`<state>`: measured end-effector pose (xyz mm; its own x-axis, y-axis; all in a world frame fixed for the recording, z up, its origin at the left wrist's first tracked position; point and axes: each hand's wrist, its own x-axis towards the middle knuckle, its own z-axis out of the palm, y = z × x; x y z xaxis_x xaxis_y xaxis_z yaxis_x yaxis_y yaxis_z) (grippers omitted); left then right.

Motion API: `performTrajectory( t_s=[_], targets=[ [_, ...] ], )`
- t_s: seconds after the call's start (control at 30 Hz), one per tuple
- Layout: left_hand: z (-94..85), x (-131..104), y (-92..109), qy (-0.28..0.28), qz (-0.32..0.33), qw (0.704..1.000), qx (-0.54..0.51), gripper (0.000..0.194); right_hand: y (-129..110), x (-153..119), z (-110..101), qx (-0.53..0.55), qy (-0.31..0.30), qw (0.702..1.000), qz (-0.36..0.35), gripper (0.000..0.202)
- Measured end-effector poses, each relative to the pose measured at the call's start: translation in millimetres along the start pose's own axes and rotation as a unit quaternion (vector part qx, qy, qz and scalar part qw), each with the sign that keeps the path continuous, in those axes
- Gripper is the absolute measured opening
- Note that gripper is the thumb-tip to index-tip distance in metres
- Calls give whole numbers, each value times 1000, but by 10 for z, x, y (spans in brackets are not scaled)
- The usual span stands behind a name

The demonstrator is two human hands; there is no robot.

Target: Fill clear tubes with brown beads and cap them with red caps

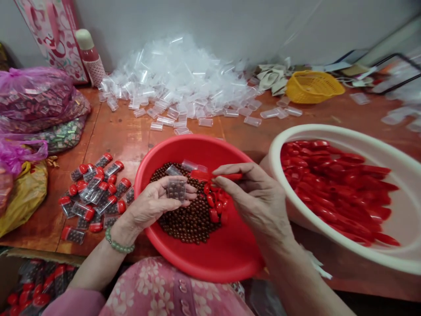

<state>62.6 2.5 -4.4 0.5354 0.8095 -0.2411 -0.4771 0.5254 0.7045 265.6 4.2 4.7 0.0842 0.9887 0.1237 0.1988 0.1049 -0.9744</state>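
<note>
Clear plastic tube with dark beads (176, 189) held by curled left hand (153, 199), over round red plastic basin (230, 256); long red plastic piece (200, 176) pinched by right hand (263, 202). Filling step apparently in progress; for next move, steady tube seems required.

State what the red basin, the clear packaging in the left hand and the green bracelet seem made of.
Red basin: likely plastic; smooth, softly shiny, evenly coloured.
Clear packaging: probably plastic, glossy and transparent, since dark balls show through.
Green bracelet: smooth rounded beads; perhaps stone, though possibly glass or plastic.
</note>
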Motion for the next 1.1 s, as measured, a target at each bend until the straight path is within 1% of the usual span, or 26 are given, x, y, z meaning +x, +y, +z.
performTrajectory(
  t_s=[0.07, 0.13, 0.23, 0.33, 0.4, 0.43, 0.5, 0.57, 0.63, 0.7, 0.8, 0.87, 0.97, 1.03, 1.1],
  targets=[
    [16, 7, -1, 11, -6, 1000, 11, 44, -45, -48, 65, 19, -23, 999, -24, 8],
    [22, 14, -6, 27, -10, 999, 17, 42, -51, -81, 85, 23, -66, 997, -41, 6],
    [3, 25, -26, 59, -14, 998, 29, 41, -35, -87, 45, 8, -136, 989, -63, 10],
    [-18, 33, -49, 69, -9, 995, 74, 43, -22, -53, -10, -3, -185, 980, -74, 13],
    [-13, 35, -58, 69, 7, 991, 117, 40, -10, -32, -18, 6, -191, 980, -52, 10],
    [-3, 36, -59, 72, 14, 987, 140, 38, -2, -27, -8, 13, -186, 982, -34, 11],
    [22, 37, -59, 85, 24, 980, 181, 34, 18, -33, 35, 16, -164, 986, -9, 25],
    [43, 41, -58, 95, 34, 974, 202, 32, 35, -56, 95, -20, -138, 990, -23, 35],
    [50, 47, -61, 97, 42, 973, 206, 31, 45, -86, 154, -93, -120, 986, -74, 38],
    [42, 56, -68, 96, 40, 974, 201, 31, 53, -115, 199, -169, -120, 969, -137, 37],
    [23, 65, -78, 93, 34, 978, 186, 34, 59, -144, 229, -250, -146, 934, -208, 35],
    [17, 65, -76, 83, 33, 980, 177, 34, 52, -158, 228, -287, -173, 916, -222, 37],
    [15, 60, -62, 70, 29, 985, 157, 34, 19, -179, 220, -327, -211, 894, -221, 42],
    [12, 56, -57, 72, 26, 986, 150, 36, 0, -197, 223, -346, -221, 883, -227, 44],
    [6, 56, -62, 77, 25, 985, 151, 36, -1, -212, 232, -362, -215, 874, -242, 45]
  ],
)
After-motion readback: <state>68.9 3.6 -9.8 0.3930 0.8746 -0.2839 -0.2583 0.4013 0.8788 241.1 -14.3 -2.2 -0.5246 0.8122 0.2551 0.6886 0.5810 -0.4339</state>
